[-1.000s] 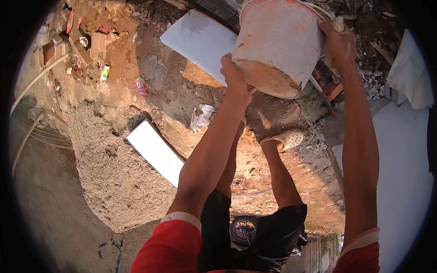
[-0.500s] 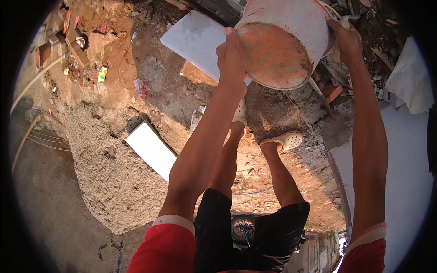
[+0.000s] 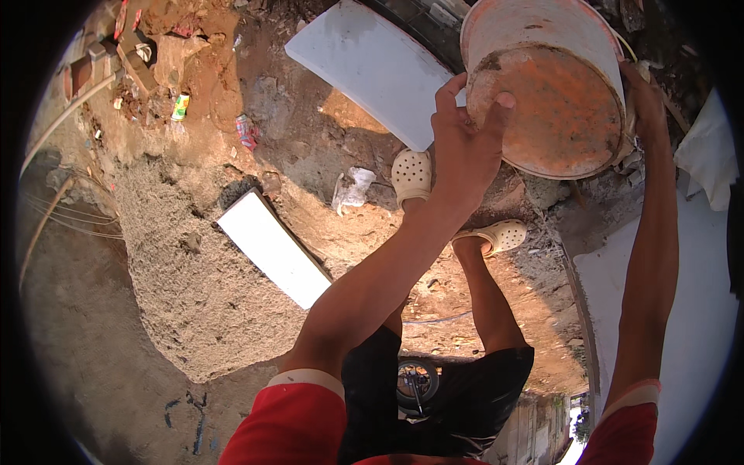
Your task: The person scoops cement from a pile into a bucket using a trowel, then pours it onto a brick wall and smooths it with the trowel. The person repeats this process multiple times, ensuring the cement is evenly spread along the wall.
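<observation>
A whitish bucket [image 3: 535,27] is held out ahead of me, tipped so that its round underside, caked with orange-brown dirt, faces me. My left hand [image 3: 469,143] grips the lower left edge of its base, thumb against the dirty underside and fingers along the side. On the other side, my right hand [image 3: 645,105] holds the bucket's right wall; its fingers are partly hidden behind the bucket. Part of a thin handle [image 3: 626,45] curves out near that hand. The inside of the bucket faces away from me.
A long white panel [image 3: 364,70] lies left of the bucket. A smaller white board [image 3: 275,249] rests against a heap of grey sand [image 3: 194,287]. My feet, in beige clogs [image 3: 411,174], stand on uneven dirt. A white surface [image 3: 651,310] lies right, with rubble farther off.
The bucket has shifted to the right, and its underside faces me more fully. My left hand has moved right with it, its thumb now lying over the base.
</observation>
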The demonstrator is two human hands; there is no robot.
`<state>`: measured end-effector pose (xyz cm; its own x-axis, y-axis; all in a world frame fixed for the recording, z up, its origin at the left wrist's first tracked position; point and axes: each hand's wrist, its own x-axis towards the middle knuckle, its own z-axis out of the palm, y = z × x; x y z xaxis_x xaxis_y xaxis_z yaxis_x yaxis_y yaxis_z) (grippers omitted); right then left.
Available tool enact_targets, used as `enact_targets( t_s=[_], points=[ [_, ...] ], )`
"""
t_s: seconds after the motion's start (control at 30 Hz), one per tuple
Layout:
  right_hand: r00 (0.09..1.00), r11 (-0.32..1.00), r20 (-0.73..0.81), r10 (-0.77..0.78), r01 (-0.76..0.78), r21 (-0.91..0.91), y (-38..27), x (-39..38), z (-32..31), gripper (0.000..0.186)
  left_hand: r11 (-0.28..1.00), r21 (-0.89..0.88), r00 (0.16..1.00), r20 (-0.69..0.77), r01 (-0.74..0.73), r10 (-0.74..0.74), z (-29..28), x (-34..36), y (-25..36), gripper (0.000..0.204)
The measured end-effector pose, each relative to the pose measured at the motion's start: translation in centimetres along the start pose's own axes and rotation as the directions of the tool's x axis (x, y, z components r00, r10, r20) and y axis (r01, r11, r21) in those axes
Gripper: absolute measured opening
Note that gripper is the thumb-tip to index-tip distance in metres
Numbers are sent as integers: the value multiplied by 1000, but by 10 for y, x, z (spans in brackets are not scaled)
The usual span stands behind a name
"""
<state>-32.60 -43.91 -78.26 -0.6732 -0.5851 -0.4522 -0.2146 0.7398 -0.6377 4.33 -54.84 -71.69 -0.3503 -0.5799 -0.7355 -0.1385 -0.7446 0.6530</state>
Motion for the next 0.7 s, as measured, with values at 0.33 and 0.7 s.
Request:
enact_targets(
  t_s=[0.33, 0.7],
  points=[
    [986, 932, 83, 146, -109, -347, 57, 44, 36, 51, 988, -56, 982, -112, 144, -150, 16, 30, -36, 81],
    [975, 936, 89, 205, -222, 274, -34, -29, -59, 51, 921, 132, 930, 19, -366, 367, 54, -65, 16, 74]
  ],
)
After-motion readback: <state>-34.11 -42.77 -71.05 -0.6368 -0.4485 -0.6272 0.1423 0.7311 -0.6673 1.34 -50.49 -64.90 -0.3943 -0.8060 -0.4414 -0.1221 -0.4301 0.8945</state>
